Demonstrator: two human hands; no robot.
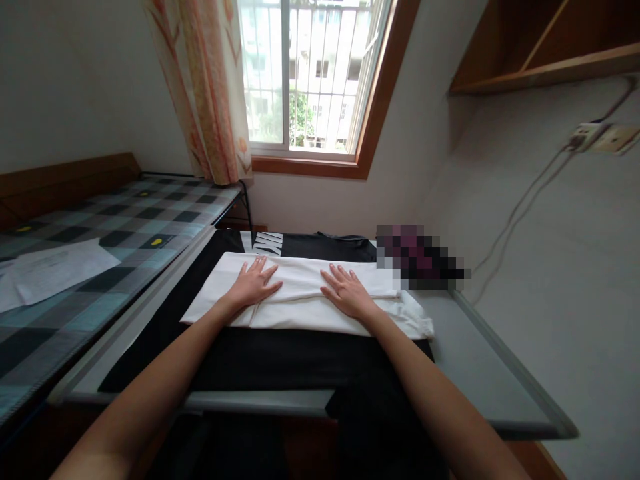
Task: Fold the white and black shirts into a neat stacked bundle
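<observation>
Head view: the left hand (pixel 254 283) and right hand (pixel 346 292) press palm-down, fingers spread and gripping nothing, on the folded white cloth (pixel 300 282), which lies across a black garment (pixel 300 360) (white lettering at its far edge) on the grey desk (pixel 495 373).

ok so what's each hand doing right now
Left hand: open, palm down on the white cloth, holding nothing.
Right hand: open, palm down on the same cloth, holding nothing.

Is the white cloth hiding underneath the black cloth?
No, the white cloth lies on top of the black cloth, with the left hand and right hand spread flat on the white one.
</observation>
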